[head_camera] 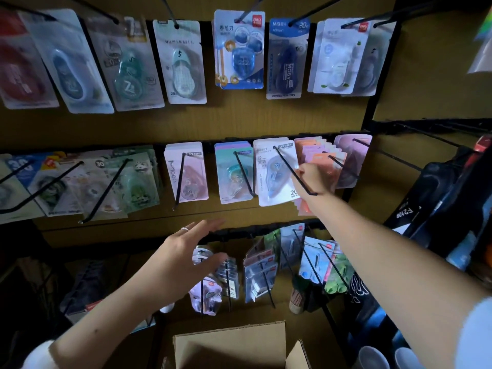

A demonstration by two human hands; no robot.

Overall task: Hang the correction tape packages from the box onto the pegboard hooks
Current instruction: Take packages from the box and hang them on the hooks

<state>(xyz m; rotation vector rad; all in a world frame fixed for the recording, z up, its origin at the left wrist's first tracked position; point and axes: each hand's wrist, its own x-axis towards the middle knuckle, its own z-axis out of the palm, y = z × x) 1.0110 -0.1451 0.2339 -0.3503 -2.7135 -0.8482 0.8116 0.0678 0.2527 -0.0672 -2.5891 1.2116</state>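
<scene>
White card package [277, 171] hangs on the long black hook [294, 173], right beside your right hand [315, 179]; I cannot tell its grip. Your left hand [186, 257] is spread, nearer the cardboard box [231, 347] below.

"MOSY" on blue package [285, 59]; "Moon" on pink package [186, 173].

My right hand [314, 179] reaches up to the middle row of the pegboard [239, 118], fingers curled on the orange and pink packages [316, 155] beside a white package [274, 171]. My left hand [186, 257] hovers open above the cardboard box [234, 342].
</scene>
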